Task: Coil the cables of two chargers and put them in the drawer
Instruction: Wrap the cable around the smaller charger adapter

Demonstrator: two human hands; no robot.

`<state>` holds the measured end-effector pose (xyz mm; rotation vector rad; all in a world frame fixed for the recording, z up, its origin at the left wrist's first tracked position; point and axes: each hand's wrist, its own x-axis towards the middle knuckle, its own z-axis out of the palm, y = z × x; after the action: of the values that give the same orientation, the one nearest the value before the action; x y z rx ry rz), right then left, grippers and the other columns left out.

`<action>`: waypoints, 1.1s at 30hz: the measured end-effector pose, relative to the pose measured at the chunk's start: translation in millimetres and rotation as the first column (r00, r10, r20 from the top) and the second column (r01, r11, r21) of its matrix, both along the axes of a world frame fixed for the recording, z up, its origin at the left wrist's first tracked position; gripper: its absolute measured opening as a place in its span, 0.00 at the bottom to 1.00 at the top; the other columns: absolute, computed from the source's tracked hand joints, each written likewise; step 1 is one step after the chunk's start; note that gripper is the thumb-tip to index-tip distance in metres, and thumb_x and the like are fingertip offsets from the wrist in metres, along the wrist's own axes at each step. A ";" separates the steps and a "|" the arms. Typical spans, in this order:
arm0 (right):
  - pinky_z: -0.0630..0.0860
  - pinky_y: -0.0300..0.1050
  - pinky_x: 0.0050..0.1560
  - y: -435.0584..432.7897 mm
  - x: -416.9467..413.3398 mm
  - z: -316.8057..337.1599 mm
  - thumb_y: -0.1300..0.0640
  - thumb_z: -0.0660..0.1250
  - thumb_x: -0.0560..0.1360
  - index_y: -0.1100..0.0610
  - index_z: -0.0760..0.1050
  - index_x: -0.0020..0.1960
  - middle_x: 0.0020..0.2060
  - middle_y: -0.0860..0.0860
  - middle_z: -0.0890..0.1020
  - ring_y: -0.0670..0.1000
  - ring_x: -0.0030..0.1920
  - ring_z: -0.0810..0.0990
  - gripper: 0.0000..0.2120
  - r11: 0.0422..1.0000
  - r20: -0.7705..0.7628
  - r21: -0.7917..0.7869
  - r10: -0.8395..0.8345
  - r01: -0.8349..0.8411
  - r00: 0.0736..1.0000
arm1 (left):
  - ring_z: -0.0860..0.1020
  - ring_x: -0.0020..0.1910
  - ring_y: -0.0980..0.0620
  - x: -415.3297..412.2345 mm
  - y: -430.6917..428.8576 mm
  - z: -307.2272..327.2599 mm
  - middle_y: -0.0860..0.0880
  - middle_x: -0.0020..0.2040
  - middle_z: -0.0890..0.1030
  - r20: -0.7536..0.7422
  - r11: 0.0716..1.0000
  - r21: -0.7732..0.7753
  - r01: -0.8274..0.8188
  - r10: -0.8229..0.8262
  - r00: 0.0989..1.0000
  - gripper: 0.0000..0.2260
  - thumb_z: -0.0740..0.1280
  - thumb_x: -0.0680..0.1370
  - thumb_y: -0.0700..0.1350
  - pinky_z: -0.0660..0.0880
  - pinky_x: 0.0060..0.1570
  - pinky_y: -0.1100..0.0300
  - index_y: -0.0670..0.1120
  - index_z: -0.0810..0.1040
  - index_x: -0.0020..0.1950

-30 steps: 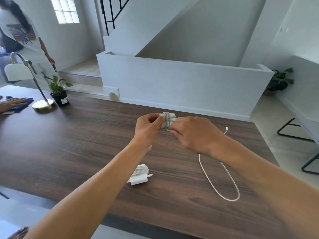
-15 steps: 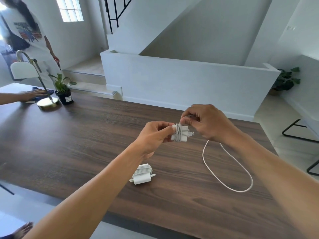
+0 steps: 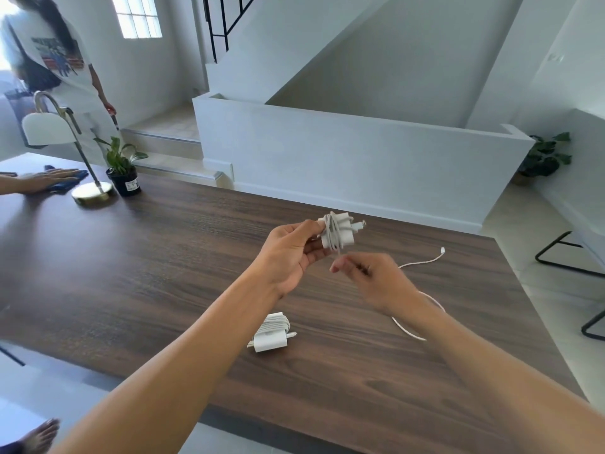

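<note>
My left hand (image 3: pixel 291 253) grips a white charger block (image 3: pixel 340 234) above the dark wooden table (image 3: pixel 163 273). Several turns of its white cable are wound round the block. Just below the block, my right hand (image 3: pixel 370 276) pinches the cable. The loose rest of the cable (image 3: pixel 415 332) runs under my right wrist and lies on the table, its plug end at the right. A second white charger (image 3: pixel 271 334), its cable fully coiled round it, lies on the table below my left forearm. No drawer is in view.
At the table's far left stand a brass desk lamp (image 3: pixel 91 191) and a small potted plant (image 3: pixel 124 178). Another person's hand (image 3: pixel 42 180) rests on a blue cloth there, and a person stands behind. Black chair legs (image 3: pixel 569 257) are on the right.
My right hand has come down from above the charger to below it, carrying the cable round the block. The loose loop on the table has grown shorter.
</note>
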<state>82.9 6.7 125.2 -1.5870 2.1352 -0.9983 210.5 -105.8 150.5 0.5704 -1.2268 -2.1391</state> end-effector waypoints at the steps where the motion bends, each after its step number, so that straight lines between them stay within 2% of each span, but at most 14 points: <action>1: 0.61 0.36 0.28 1.2 7.1 -3.6 0.50 0.61 0.80 0.48 0.81 0.45 0.21 0.40 0.71 0.44 0.23 0.65 0.11 1.000 -0.066 0.013 0.004 -0.003 0.998 | 0.83 0.38 0.51 -1.5 -2.0 -0.5 0.43 0.40 0.84 0.026 0.999 -0.018 -0.050 0.051 0.998 0.08 0.63 0.79 0.37 0.80 0.47 0.57 0.37 0.80 0.45; 3: 0.67 0.40 0.32 3.1 17.0 0.4 0.48 0.59 0.80 0.51 0.80 0.46 0.24 0.39 0.75 0.42 0.26 0.71 0.13 0.999 -0.192 0.034 0.015 -0.008 0.981 | 0.83 0.43 0.48 -3.5 -5.6 -5.3 0.39 0.45 0.84 0.107 0.986 -0.104 -0.131 0.141 0.984 0.07 0.65 0.78 0.38 0.80 0.49 0.57 0.36 0.81 0.48; 5: 0.74 0.46 0.38 4.2 20.9 13.2 0.47 0.58 0.80 0.53 0.79 0.46 0.32 0.44 0.80 0.46 0.34 0.77 0.14 0.998 -0.318 0.067 0.040 -0.019 0.947 | 0.82 0.48 0.44 -2.9 -7.4 -11.9 0.37 0.50 0.84 0.170 0.967 -0.186 -0.175 0.208 0.963 0.08 0.67 0.77 0.39 0.79 0.53 0.55 0.36 0.82 0.50; 8: 0.72 0.46 0.40 6.0 21.8 34.4 0.47 0.58 0.80 0.52 0.77 0.45 0.39 0.47 0.81 0.54 0.42 0.79 0.13 0.994 -0.445 0.102 0.083 -0.042 0.892 | 0.83 0.52 0.42 1.2 -7.7 -17.4 0.41 0.48 0.85 0.236 0.937 -0.294 -0.191 0.265 0.935 0.08 0.70 0.72 0.44 0.78 0.58 0.49 0.41 0.84 0.48; 11: 0.73 0.48 0.41 6.7 19.3 53.9 0.47 0.59 0.79 0.53 0.75 0.43 0.37 0.45 0.78 0.54 0.41 0.78 0.13 0.994 -0.491 0.100 0.087 -0.044 0.867 | 0.84 0.47 0.47 4.2 -6.3 -20.1 0.45 0.44 0.86 0.288 0.894 -0.419 -0.162 0.299 0.910 0.10 0.71 0.69 0.48 0.79 0.55 0.51 0.45 0.83 0.46; 13: 0.75 0.49 0.43 4.7 16.2 62.2 0.46 0.60 0.79 0.52 0.76 0.45 0.39 0.45 0.80 0.52 0.42 0.79 0.12 0.994 -0.505 0.097 0.093 -0.051 0.858 | 0.82 0.44 0.51 5.6 -1.6 -20.1 0.46 0.43 0.85 0.315 0.875 -0.466 -0.134 0.306 0.898 0.07 0.72 0.71 0.46 0.79 0.51 0.55 0.45 0.83 0.46; 16: 0.74 0.46 0.44 2.0 9.4 66.2 0.45 0.61 0.78 0.48 0.78 0.46 0.38 0.41 0.79 0.47 0.41 0.78 0.10 0.997 -0.483 0.053 0.070 -0.051 0.873 | 0.81 0.43 0.52 9.5 3.9 -21.7 0.45 0.45 0.85 0.366 0.871 -0.490 -0.029 0.236 0.900 0.05 0.71 0.73 0.45 0.79 0.52 0.53 0.46 0.83 0.47; 18: 0.72 0.43 0.40 0.8 0.4 64.3 0.45 0.63 0.77 0.47 0.79 0.45 0.34 0.38 0.78 0.41 0.37 0.75 0.09 0.999 -0.400 0.000 0.032 -0.035 0.916 | 0.81 0.45 0.50 12.9 6.2 -20.3 0.43 0.47 0.85 0.394 0.879 -0.471 0.071 0.138 0.908 0.06 0.71 0.74 0.45 0.78 0.57 0.48 0.45 0.83 0.48; 20: 0.71 0.44 0.38 -2.2 -14.5 56.8 0.46 0.65 0.77 0.47 0.80 0.44 0.30 0.40 0.78 0.40 0.33 0.73 0.08 0.998 -0.309 -0.055 -0.015 -0.002 0.951 | 0.81 0.48 0.46 16.0 10.4 -18.0 0.39 0.50 0.84 0.348 0.924 -0.366 0.112 0.024 0.937 0.09 0.71 0.74 0.42 0.77 0.59 0.46 0.39 0.82 0.51; 22: 0.69 0.44 0.35 -3.1 -27.7 43.8 0.48 0.66 0.77 0.49 0.80 0.43 0.27 0.44 0.77 0.43 0.28 0.71 0.08 0.995 -0.239 -0.095 -0.057 0.035 0.969 | 0.81 0.47 0.44 17.0 13.2 -15.2 0.36 0.50 0.82 0.242 0.965 -0.236 0.113 -0.054 0.969 0.12 0.69 0.75 0.39 0.79 0.56 0.49 0.33 0.80 0.53; 24: 0.66 0.41 0.32 -0.2 -32.7 27.6 0.53 0.66 0.77 0.48 0.79 0.42 0.25 0.45 0.75 0.43 0.26 0.69 0.06 0.992 -0.189 -0.107 -0.079 0.060 0.979 | 0.81 0.43 0.48 17.4 13.3 -8.4 0.38 0.48 0.82 0.169 0.978 -0.175 0.114 -0.084 0.982 0.09 0.65 0.78 0.37 0.80 0.48 0.55 0.32 0.79 0.53; 27: 0.61 0.34 0.28 5.3 -23.0 5.8 0.60 0.64 0.77 0.45 0.77 0.39 0.21 0.42 0.72 0.44 0.23 0.67 0.12 0.994 -0.094 -0.097 -0.066 0.057 0.993 | 0.81 0.42 0.49 16.3 11.9 -2.2 0.38 0.49 0.82 0.148 0.984 -0.136 0.113 -0.093 0.985 0.12 0.63 0.79 0.38 0.80 0.47 0.57 0.30 0.78 0.56; 29: 0.62 0.38 0.28 5.7 -10.5 -6.3 0.55 0.65 0.78 0.46 0.76 0.36 0.20 0.41 0.71 0.44 0.22 0.65 0.13 0.993 -0.063 -0.099 -0.067 0.060 0.996 | 0.81 0.42 0.48 14.4 11.7 -2.7 0.39 0.47 0.82 0.148 0.991 -0.101 0.091 -0.076 0.986 0.12 0.63 0.79 0.38 0.80 0.48 0.56 0.30 0.78 0.55; 33: 0.68 0.43 0.34 6.0 17.6 -20.6 0.52 0.60 0.80 0.51 0.80 0.48 0.25 0.36 0.70 0.40 0.27 0.71 0.10 0.997 -0.161 -0.062 -0.052 0.043 0.986 | 0.81 0.39 0.50 8.5 9.8 -9.1 0.42 0.40 0.84 0.169 0.999 -0.041 -0.021 0.028 0.985 0.08 0.64 0.79 0.37 0.81 0.43 0.58 0.34 0.81 0.47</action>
<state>100.5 12.7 104.6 -1.7065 2.2807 -0.9843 219.0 -96.1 141.4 0.7599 -1.3422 -2.0758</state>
